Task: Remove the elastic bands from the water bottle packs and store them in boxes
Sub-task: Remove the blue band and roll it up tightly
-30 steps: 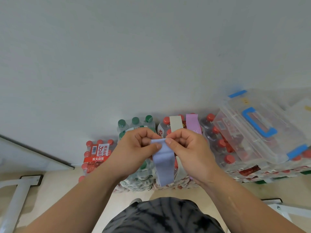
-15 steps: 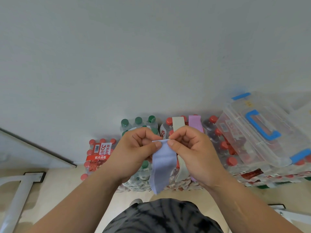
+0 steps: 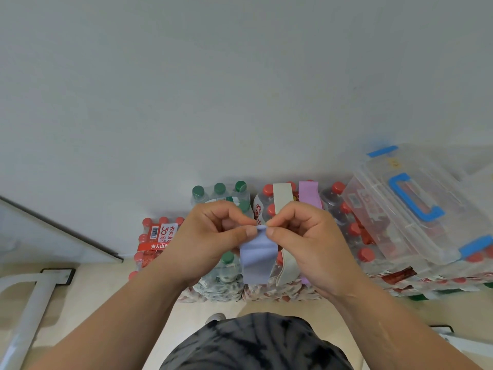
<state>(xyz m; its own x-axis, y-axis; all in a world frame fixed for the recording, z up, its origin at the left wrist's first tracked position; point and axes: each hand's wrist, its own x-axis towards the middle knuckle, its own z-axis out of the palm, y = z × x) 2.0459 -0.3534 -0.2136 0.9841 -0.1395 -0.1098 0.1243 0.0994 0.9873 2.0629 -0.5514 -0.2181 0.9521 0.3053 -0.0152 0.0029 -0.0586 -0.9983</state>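
Looks like a storage corner in a plain room: shrink-wrapped packs [image 3: 158, 237] of bottled water stacked on a beige floor [image 3: 93, 297] against a bare white wall [image 3: 240, 89], a clear lidded box [image 3: 386, 209] on top, a white metal frame [image 3: 28, 309] beside

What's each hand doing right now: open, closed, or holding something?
Left hand: closed, pinching the top edge of the blue elastic band.
Right hand: closed, pinching the same band's top edge.

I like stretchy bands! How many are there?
3. Blue band pinched by left hand and right hand; cream band and purple band side by side around the red-capped pack behind. Others may be hidden.
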